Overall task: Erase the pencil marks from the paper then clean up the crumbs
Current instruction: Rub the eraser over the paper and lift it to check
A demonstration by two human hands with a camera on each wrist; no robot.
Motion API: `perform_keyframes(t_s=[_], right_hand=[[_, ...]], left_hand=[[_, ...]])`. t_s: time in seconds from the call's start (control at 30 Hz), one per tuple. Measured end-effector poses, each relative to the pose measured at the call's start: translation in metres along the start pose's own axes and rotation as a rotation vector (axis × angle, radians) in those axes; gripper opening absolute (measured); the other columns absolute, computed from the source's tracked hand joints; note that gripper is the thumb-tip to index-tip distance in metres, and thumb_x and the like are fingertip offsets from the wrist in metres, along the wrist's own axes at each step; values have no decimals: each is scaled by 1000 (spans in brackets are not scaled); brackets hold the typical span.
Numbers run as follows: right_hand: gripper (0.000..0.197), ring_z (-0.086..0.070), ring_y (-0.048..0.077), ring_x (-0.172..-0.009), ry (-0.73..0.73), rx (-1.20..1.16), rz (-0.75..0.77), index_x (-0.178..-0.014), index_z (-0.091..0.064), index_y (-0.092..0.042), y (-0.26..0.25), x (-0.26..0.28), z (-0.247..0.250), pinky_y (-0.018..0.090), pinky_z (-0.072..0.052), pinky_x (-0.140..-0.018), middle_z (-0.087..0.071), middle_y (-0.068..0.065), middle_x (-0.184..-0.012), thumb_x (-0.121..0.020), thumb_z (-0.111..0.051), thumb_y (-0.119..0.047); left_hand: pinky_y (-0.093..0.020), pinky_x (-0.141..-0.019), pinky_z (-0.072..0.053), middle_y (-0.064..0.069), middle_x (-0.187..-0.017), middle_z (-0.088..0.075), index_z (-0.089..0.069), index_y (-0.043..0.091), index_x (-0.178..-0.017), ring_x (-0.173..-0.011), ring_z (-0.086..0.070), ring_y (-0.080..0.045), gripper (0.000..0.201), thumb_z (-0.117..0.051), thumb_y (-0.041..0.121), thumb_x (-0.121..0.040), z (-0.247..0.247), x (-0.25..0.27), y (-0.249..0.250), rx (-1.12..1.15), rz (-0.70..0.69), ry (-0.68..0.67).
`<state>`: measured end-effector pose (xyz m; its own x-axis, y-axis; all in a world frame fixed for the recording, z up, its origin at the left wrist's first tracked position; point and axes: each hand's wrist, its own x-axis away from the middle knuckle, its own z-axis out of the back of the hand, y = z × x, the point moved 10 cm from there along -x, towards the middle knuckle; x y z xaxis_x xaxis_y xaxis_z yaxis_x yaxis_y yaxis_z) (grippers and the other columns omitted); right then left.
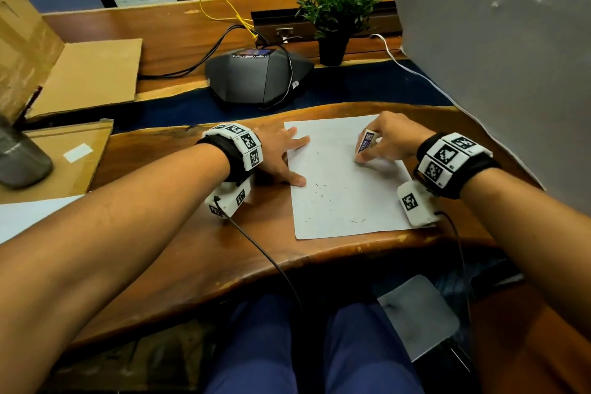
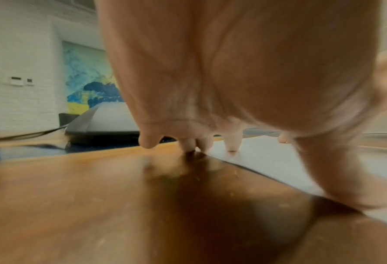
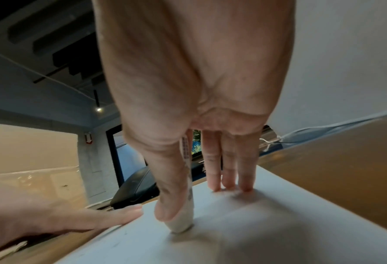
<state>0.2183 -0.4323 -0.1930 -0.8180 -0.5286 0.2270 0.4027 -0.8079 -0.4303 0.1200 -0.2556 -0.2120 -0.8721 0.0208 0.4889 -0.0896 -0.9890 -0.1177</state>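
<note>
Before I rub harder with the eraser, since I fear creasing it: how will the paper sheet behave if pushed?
Likely floppy: the paper is one thin sheet. Probably slides on the glossy table, hence the left hand pressing its edge. May buckle near the eraser in the right hand.

The flat rectangular sheet of white paper [image 1: 345, 176] carries small dark grey flecks. The small block eraser [image 1: 367, 141] is white, its sleeve printed in purple-blue. The glossy wooden table [image 1: 243, 253] is warm brown. Both wristbands [image 1: 447, 157] are black, bearing white blocks with black square patterns.
</note>
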Motion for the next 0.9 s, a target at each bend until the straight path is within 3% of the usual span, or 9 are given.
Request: perform_keyframes(t_s=[0.07, 0.13, 0.23, 0.3, 0.4, 0.47, 0.63, 0.77, 0.9], right_hand=[[30, -64, 16, -92, 11, -11, -6, -98, -77, -15, -1, 1, 1, 15, -40, -60, -72, 0, -98, -75, -88, -32], [29, -65, 15, -88, 5, 4, -9, -96, -78, -15, -4, 1, 1, 17, -42, -60, -73, 1, -96, -74, -88, -31], [27, -67, 14, -83, -2, 38, -4, -92, -79, -15, -7, 1, 2, 21, -47, -61, -75, 2, -92, -72, -89, -31], [29, -68, 16, -86, -11, 56, -13, -94, -78, -15, -9, 3, 2, 24, -52, -67, -75, 2, -93, -72, -89, -31], [34, -68, 19, -90, -7, 46, -22, -98, -78, -13, -10, 4, 4, 33, -57, -82, -75, 3, -97, -71, -90, -31], [39, -68, 22, -93, 2, 41, -45, -103, -76, -12, -9, 5, 4, 36, -58, -87, -74, 5, -100, -71, -90, -30], [38, -68, 24, -90, 28, 113, -48, -100, -75, -8, -23, 1, 2, 34, -59, -78, -73, 8, -98, -70, -91, -25], [36, -66, 24, -96, 95, 12, 30, -105, -73, -8, -51, -7, -4, 38, -59, -85, -71, 9, -104, -76, -87, -26], [48, -67, 23, -94, 134, -140, -75, -110, -68, -10, -47, -20, -5, 33, -59, -79, -70, 7, -105, -71, -90, -28]], left_hand=[[-55, -120, -8, -6, -165, -2, -10, 23, -158, -151, -7, -29, 97, -42, 77, -85, 5, 4, 2, -85, 6, 77], [-53, -121, -3, -6, -165, 4, -8, 18, -158, -152, -1, -28, 92, -32, 75, -90, 5, 10, 24, -112, -114, 161], [-45, -118, 15, 1, -163, 17, 6, 21, -157, -150, 15, -16, 86, -22, 71, -94, -19, 29, 90, -83, -465, 110], [-41, -115, 17, 5, -163, 18, 10, 25, -157, -149, 18, -11, 82, -24, 68, -95, -37, 32, 111, -35, -550, 28], [-49, -119, 14, 7, -161, 24, 14, 30, -155, -148, 21, -13, 81, -29, 66, -96, -35, 15, 83, 138, -406, 19], [-51, -120, 10, 6, -161, 26, 15, 31, -155, -148, 21, -15, 92, -38, 71, -91, -29, 3, 53, 198, -257, 9], [-49, -118, 13, 6, -160, 28, 17, 33, -154, -148, 22, -17, 128, -66, 77, -68, -22, -8, 36, 256, -112, -34], [-54, -120, 9, 2, -162, 25, 17, 26, -155, -149, 20, -20, 138, -71, 77, -61, -19, -14, 32, 249, -66, -3], [-53, -119, 10, 4, -162, 25, 18, 25, -154, -149, 19, -19, 140, -72, 77, -60, -20, -14, 31, 263, -56, 3]])
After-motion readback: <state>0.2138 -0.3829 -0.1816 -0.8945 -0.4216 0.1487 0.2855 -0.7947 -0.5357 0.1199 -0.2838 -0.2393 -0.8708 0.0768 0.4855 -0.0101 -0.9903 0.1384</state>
